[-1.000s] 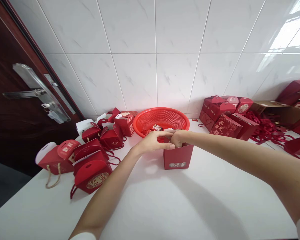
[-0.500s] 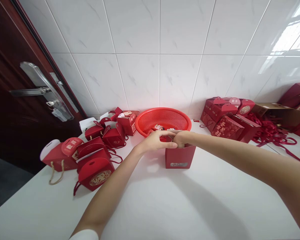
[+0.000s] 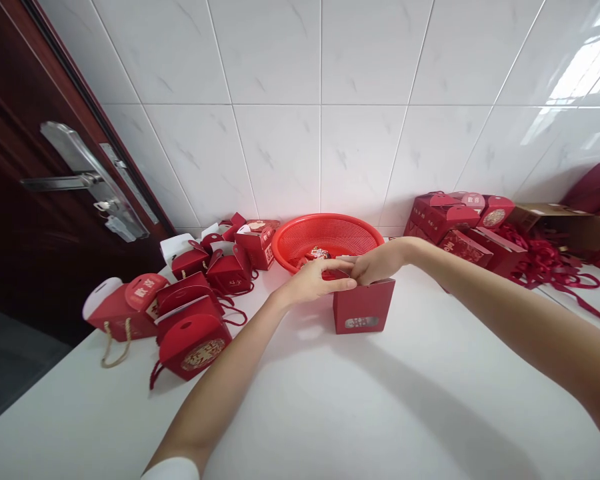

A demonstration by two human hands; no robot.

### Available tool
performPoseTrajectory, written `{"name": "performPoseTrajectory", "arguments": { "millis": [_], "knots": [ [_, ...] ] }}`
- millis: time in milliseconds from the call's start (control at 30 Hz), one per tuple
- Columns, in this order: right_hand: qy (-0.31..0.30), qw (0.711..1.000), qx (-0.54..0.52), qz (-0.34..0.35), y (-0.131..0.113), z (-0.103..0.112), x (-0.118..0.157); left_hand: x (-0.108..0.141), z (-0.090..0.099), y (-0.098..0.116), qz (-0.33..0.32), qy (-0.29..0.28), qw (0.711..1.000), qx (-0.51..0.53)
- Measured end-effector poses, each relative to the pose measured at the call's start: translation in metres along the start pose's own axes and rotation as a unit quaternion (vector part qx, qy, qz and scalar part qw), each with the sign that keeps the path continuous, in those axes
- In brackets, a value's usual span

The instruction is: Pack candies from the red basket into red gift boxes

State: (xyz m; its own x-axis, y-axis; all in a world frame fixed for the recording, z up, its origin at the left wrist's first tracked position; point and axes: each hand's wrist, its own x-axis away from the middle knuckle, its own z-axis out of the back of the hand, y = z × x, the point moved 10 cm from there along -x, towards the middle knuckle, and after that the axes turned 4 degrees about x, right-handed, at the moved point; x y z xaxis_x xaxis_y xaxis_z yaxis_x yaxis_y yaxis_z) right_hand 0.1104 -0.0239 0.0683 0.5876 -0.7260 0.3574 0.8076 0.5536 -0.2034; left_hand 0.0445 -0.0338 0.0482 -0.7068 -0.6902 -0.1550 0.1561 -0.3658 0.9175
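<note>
An upright red paper gift box [image 3: 363,310] with a small clear window low on its front stands on the white table, its top open. My left hand [image 3: 316,281] grips the box's left upper edge, with the thumb on the near side and the fingers behind. Over the opening, my right hand [image 3: 380,261] points down with its fingertips inside the box. Those fingertips are hidden, so I cannot tell whether they hold anything. Just behind the box sits a red plastic basket [image 3: 330,225] with small wrapped pieces [image 3: 314,255] in it.
Several red gift boxes [image 3: 195,340] with cord handles crowd the table's left side. More red boxes [image 3: 447,217], a heap of red ribbon [image 3: 543,257] and an open cardboard box [image 3: 555,220] line the right back. A tiled wall rises behind; a dark door [image 3: 25,233] stands at left.
My right hand has risen partway out of the box, so its back and knuckles now show above the rim. My left hand keeps its hold on the box's edge.
</note>
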Motion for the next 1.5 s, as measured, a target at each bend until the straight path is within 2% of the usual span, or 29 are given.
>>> {"name": "performPoseTrajectory", "arguments": {
  "millis": [33,67,100,167,233,300,367,433,500,633,733,833,933,1000,1100,1167,1233,1333,1500],
  "knots": [
    [-0.047,0.997,-0.050,0.018,-0.003,-0.004,0.012,0.000,0.001,0.000,-0.003,0.004,1.000,-0.006],
    [-0.042,0.993,-0.097,0.043,-0.007,0.001,0.024,0.000,0.001,0.000,-0.004,0.009,1.000,-0.013],
    [-0.006,0.988,-0.137,0.065,-0.008,0.011,0.035,0.000,0.002,0.000,-0.006,0.013,1.000,-0.022],
    [0.121,0.969,-0.203,0.071,0.003,0.032,0.057,0.000,0.003,0.002,-0.009,0.018,0.999,-0.048],
    [0.269,0.929,-0.250,0.051,0.024,0.044,0.079,0.000,0.003,0.002,-0.013,0.014,0.996,-0.082],
    [0.371,0.881,-0.290,0.033,0.046,0.036,0.095,0.001,0.000,0.002,-0.019,0.001,0.993,-0.113],
    [0.407,0.852,-0.327,0.027,0.063,0.015,0.098,0.001,-0.001,0.004,-0.034,0.008,0.990,-0.134],
    [0.407,0.833,-0.372,0.041,0.073,-0.010,0.093,0.001,0.002,0.010,-0.070,0.042,0.987,-0.138],
    [0.378,0.821,-0.424,0.057,0.074,-0.034,0.083,0.004,0.006,0.021,-0.114,0.083,0.982,-0.123],
    [0.316,0.793,-0.505,0.127,0.054,-0.060,0.070,0.011,0.008,0.040,-0.169,0.147,0.965,-0.134],
    [0.319,0.780,-0.523,0.131,0.048,-0.067,0.066,0.014,0.006,0.047,-0.191,0.168,0.956,-0.146],
    [0.337,0.768,-0.532,0.118,0.050,-0.070,0.066,0.013,0.007,0.040,-0.175,0.184,0.962,-0.105],
    [0.339,0.774,-0.522,0.114,0.050,-0.073,0.068,0.012,0.012,0.031,-0.165,0.224,0.958,-0.066],
    [0.348,0.786,-0.502,0.093,0.054,-0.075,0.070,0.012,0.010,0.034,-0.189,0.236,0.950,-0.079],
    [0.346,0.801,-0.483,0.068,0.060,-0.080,0.071,0.011,-0.003,0.042,-0.235,0.205,0.944,-0.113],
    [0.324,0.797,-0.504,0.077,0.059,-0.083,0.070,0.009,-0.008,0.043,-0.237,0.179,0.949,-0.109],
    [0.328,0.792,-0.511,0.063,0.062,-0.084,0.072,0.008,-0.004,0.039,-0.226,0.189,0.949,-0.114],
    [0.366,0.803,-0.470,0.007,0.069,-0.083,0.075,0.006,0.002,0.030,-0.212,0.202,0.946,-0.137],
    [0.383,0.803,-0.457,0.003,0.068,-0.085,0.075,0.005,0.001,0.022,-0.204,0.189,0.950,-0.143]
  ]
}}
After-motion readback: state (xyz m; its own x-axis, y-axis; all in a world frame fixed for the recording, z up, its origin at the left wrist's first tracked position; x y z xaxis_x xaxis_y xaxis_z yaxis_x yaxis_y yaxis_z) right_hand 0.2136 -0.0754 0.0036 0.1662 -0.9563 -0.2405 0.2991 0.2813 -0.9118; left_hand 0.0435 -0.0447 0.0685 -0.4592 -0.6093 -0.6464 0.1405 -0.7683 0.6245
